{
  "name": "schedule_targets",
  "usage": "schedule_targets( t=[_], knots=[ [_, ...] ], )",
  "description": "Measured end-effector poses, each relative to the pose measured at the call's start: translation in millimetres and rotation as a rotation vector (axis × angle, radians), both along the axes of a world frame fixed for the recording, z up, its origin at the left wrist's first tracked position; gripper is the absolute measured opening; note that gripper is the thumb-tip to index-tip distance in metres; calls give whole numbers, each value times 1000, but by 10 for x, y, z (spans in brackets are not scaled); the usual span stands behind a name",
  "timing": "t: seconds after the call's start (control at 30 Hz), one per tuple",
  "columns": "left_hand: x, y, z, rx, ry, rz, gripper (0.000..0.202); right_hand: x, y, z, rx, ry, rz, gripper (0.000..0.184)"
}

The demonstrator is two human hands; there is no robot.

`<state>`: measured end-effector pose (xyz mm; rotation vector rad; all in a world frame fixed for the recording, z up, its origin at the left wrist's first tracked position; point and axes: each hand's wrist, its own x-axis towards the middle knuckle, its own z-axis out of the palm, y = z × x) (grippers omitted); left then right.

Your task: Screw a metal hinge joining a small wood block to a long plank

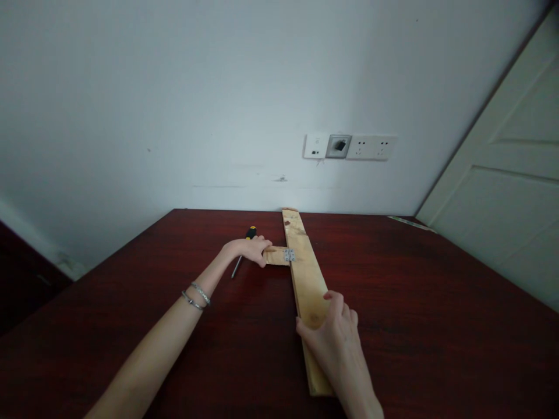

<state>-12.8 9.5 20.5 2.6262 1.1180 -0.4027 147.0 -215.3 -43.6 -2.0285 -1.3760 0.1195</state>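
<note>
A long pale wooden board (pixel 305 265) lies on the dark red table, running from near me to the wall. Joined to its left edge by a metal hinge (pixel 289 255) is a short wooden piece (pixel 276 256). My left hand (pixel 254 250) grips the outer end of that short piece, thumb on the near side and fingers on the far side. My right hand (pixel 334 331) spans the near part of the long board, its thumb at the left edge and fingers at the right edge. Just beyond my left hand lies a screwdriver (pixel 250 233) with a black and yellow handle, partly hidden by it.
The dark red table (pixel 419 314) meets a pale wall (pixel 218 105) at the back. Wall sockets (pixel 371 148) sit above it. A panelled white door (pixel 515 157) stands at the right, and a thin strip (pixel 411 223) lies near the back right edge.
</note>
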Motion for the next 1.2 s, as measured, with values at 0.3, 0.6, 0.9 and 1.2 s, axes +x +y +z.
schedule_targets(
  t=[0.3,0.6,0.9,1.2],
  knots=[
    [186,-26,-50,-13,-136,-33,76,240,-25,58,60,52,-26,45],
    [926,-15,-74,-59,-491,-196,76,1078,-196,171,95,9,-109,49],
    [2069,-54,-157,-49,-484,-329,78,2024,-426,20,91,-39,-211,48],
    [2508,-59,-245,-86,-428,-336,78,2508,-444,-85,52,-46,-178,45]
  ],
)
